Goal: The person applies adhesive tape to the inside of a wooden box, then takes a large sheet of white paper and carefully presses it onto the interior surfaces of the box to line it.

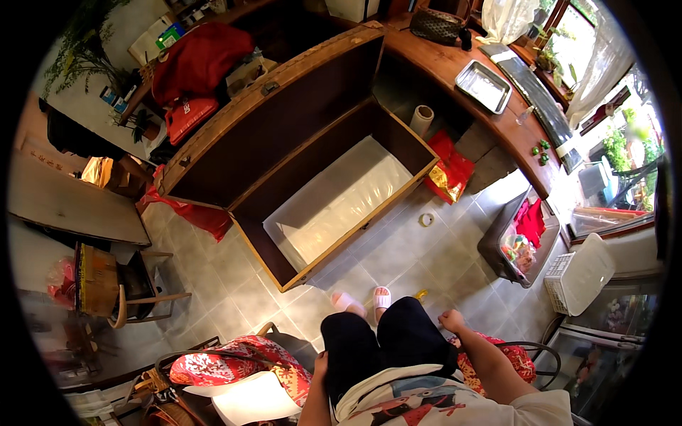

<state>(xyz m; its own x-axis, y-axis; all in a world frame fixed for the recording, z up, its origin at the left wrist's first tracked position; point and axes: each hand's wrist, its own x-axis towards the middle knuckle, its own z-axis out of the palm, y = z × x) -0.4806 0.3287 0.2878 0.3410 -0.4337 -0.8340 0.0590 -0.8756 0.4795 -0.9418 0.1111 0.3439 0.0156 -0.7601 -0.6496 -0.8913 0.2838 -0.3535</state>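
Observation:
A large wooden chest [330,261] stands before me on the tiled floor with its lid [282,112] raised. Clear or whitish plastic sheeting [341,202] covers the bottom inside, partly lit by sun. My left hand [321,365] hangs against the side of my dark shorts, its fingers mostly hidden. Out to the side of my other thigh is my right hand [452,321], fingers curled, with nothing visible in it. A red patterned cushion [519,359] lies below my right forearm. Near my feet is a small yellow object [421,294], too small to name.
A tape roll [426,219] and a red bag [450,170] lie right of the chest, beside an upright roll [422,120]. Further right stands a grey plastic bin [519,245] holding cloth. A wooden counter [453,85] bears a metal tray [483,85]. A chair [144,293] is at left.

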